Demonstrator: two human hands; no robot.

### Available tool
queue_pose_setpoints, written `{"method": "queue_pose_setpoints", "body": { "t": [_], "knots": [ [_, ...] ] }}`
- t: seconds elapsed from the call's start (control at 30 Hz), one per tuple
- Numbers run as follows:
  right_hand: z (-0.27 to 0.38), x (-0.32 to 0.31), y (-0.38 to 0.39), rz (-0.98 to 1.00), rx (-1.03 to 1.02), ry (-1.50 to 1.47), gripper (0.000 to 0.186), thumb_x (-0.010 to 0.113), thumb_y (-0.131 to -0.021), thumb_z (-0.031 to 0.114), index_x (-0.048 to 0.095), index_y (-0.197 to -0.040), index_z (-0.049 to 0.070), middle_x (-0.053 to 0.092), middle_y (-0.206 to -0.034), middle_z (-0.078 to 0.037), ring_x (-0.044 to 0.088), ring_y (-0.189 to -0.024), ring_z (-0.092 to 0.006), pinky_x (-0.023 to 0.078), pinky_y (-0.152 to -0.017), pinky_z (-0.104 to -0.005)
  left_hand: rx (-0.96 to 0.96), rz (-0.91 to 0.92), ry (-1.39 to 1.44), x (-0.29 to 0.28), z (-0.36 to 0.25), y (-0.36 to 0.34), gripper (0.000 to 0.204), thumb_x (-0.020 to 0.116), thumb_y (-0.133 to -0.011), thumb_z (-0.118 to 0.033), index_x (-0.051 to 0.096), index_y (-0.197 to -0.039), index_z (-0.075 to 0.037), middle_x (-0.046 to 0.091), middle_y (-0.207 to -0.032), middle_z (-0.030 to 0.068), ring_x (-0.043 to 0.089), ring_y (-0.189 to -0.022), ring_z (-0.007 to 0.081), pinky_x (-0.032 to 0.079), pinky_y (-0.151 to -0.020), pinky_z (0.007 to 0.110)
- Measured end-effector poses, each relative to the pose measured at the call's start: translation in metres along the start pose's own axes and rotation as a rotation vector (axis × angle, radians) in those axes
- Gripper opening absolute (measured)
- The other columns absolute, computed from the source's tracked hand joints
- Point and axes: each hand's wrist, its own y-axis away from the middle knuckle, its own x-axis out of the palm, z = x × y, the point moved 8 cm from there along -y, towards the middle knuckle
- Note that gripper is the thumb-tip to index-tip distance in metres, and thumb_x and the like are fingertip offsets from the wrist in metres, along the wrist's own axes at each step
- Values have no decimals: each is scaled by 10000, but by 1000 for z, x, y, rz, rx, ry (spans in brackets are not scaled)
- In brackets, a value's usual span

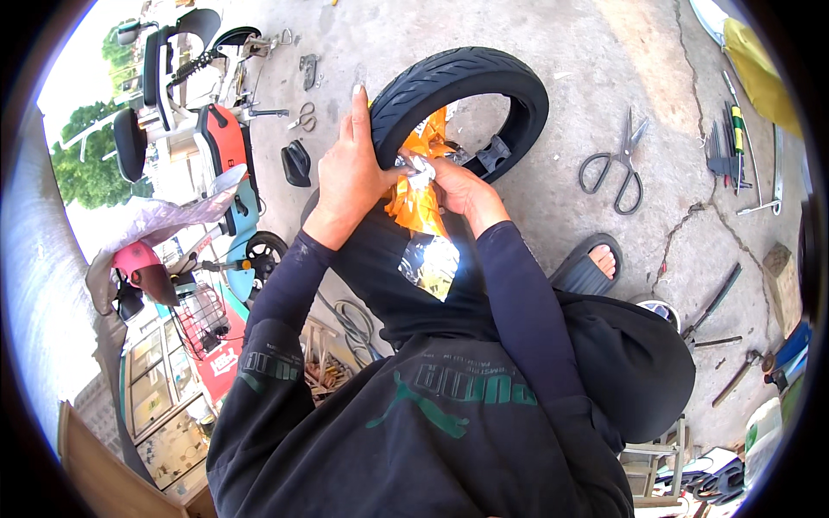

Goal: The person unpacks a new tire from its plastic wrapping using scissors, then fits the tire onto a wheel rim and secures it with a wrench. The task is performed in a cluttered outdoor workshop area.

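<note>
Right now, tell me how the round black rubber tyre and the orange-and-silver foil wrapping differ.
The round black rubber tyre is dark; the orange-and-silver foil wrapping is bright and shiny. The tyre is a ring, whereas the wrapping is crumpled. The tyre looks larger than the wrapping. Both are at the left hand.

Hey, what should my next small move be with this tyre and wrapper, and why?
Probably ease the orange-and-silver wrapper away from the tyre with your right hand, while your left hand steadies the tyre. Your right hand grasps the crumpled wrapper, its lower end trails below your hands, and the tyre's upper tread is bare.
</note>
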Motion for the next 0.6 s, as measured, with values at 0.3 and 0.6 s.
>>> {"method": "queue_pose_setpoints", "body": {
  "t": [0.3,0.6],
  "knots": [
    [4,-1,-25,-121,6,116,253,673,-936,211,644,-1070,-1,690,-901,-82,686,-744,-169,561,-642,-300,-34,-11,-11,3,-10,10,1218,902,-611,-247,166,-1555,-18,543,-1285,224,646,-1056,391,580,-717,440],
    [8,-8,-40,-57,18,371,212,587,-886,86,666,-1052,-18,698,-949,-116,680,-758,-207,535,-662,-337,37,86,60,-1,-17,10,1206,892,-620,-152,144,-1557,-31,530,-1303,245,618,-1118,425,557,-854,435]
  ]
}}
